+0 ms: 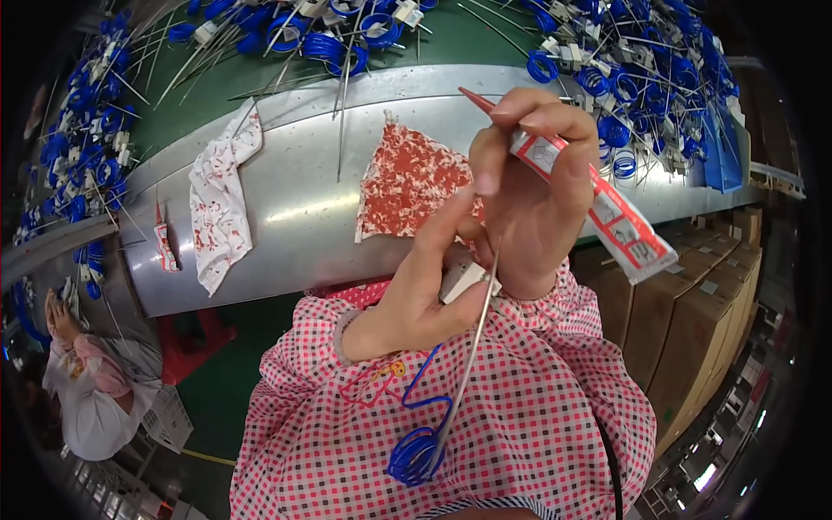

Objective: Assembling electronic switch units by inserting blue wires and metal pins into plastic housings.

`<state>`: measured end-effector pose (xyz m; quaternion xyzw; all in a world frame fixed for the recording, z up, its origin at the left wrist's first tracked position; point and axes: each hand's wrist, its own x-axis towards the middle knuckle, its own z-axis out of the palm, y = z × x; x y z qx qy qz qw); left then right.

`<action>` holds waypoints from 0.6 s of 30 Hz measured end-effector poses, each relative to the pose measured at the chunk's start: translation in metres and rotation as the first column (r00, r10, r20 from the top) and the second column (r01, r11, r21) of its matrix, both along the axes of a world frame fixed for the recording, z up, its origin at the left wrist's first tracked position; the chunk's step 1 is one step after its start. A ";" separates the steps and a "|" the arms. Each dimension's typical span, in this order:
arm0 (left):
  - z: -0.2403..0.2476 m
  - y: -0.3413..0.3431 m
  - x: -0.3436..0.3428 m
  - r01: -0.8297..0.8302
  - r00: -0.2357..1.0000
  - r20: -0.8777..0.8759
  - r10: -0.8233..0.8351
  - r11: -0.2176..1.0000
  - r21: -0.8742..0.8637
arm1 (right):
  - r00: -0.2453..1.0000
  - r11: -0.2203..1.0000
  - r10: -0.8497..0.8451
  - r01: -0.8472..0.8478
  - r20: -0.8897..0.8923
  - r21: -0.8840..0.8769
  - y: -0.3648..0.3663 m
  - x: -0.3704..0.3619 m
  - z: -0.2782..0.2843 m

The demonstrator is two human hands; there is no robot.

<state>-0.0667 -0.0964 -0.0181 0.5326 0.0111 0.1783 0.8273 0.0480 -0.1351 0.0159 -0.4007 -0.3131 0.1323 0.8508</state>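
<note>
My right hand (548, 195) is raised and closed around a squeeze tube (626, 227), white and red. The tube's tapered red nozzle (476, 100) points up and to the left, away from my other hand. My left hand (419, 290) grips a small white block (466, 279) between thumb and fingers. Below it a blue wire (425, 402) runs down to a blue coil (414, 457) hanging in front of my checked smock. A thin metal rod (472, 351) slants past the thumb toward the coil. The two hands are close together, their fingers partly overlapping.
On the metal bench (299, 234) lie a red-stained cloth (412, 182), a white spotted cloth (223, 204) and another small tube (165, 244). Piles of blue coils (322, 48) with rods cover the green surface behind. Cardboard boxes (685, 321) stand right; a co-worker (95, 394) sits left.
</note>
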 end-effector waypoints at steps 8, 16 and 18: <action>-0.005 0.017 0.000 0.033 0.964 0.231 -0.129 0.925 0.378 | 0.891 0.887 -0.275 0.380 0.361 -0.263 -0.002 -0.005 -0.001; -0.003 0.020 0.008 -0.078 0.993 0.074 0.093 0.979 -0.189 | 0.996 0.932 0.057 -0.030 -0.065 0.360 -0.001 -0.002 -0.005; 0.001 0.024 0.011 -0.146 0.989 -0.039 0.141 0.944 -0.296 | 0.995 0.953 0.047 -0.018 -0.089 0.302 -0.010 -0.003 0.004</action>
